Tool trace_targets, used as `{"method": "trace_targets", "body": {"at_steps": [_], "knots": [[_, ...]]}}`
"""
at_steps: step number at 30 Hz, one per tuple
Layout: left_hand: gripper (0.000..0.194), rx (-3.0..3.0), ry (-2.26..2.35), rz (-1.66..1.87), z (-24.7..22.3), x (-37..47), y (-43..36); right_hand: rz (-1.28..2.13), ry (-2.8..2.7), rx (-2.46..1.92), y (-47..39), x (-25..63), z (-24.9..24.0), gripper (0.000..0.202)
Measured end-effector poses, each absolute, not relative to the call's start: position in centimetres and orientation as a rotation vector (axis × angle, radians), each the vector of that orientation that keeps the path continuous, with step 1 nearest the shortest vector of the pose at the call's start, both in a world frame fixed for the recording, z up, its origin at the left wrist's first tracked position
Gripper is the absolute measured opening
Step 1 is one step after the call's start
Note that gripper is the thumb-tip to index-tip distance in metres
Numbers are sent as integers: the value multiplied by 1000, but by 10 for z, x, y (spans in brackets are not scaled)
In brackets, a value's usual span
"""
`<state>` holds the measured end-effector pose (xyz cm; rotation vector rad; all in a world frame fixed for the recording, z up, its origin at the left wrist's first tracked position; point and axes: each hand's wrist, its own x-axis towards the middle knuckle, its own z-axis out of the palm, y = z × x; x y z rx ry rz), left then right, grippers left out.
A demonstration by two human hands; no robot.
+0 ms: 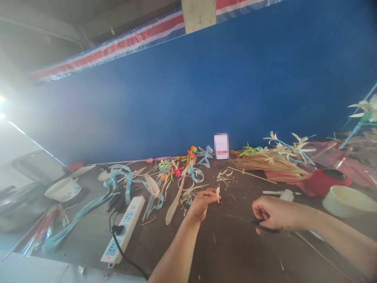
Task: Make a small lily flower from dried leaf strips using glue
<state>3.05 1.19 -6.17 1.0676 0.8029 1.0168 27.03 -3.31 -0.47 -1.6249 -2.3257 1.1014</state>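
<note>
In the head view, the left arm rises from the bottom edge toward 1 o'clock, its wrist bent so that the left hand (203, 202) points to 3 o'clock. Its thumb and fingertips pinch a pale strip (218, 193), which stands nearly upright at the tips, short, thin and slightly ragged. The right forearm comes in from 4 o'clock, and the right hand (269, 214) is turned inward, fingers curled round the dark handles of a pair of scissors (267, 227). The thin blades aim at 9 o'clock, toward the space below the left hand, apart from the strip; they are too blurred to tell whether they are parted.

Taking the left hand as the clock's centre, curled cream scraps (225, 177) lie near at 1 o'clock on the smooth dark brown tabletop (224, 251). At 2 o'clock sits a sheaf of dry, fibrous tan husks (268, 164), with papery, pointed white flowers (302, 144) on blue stems beyond. A round cream bowl (349, 202) stands at 3 o'clock. A long, flat husk leaf (176, 196) lies at 9 o'clock, a boxy white plastic power strip (125, 230) between 8 and 9, and fuzzy orange stems (191, 153) at 11.
</note>
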Motion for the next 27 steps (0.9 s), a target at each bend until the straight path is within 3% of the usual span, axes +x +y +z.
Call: {"method": "trace_targets", "body": {"at_steps": [4,11,21,27], "knots": [[9,1014,836,1063,-64,31,14,944,-2307,-1749,-25,286,-1,30],[18,1040,911,1126,-70,37,14,156,-2118,-2238,28,303,-26,31],[28,1189,1026,1140,-71,42,13,108,-2311,-2207,66,294,-47,18],[24,1279,1030,1175,-73,45,11,233,-2382,-2220,90,306,-45,12]]}}
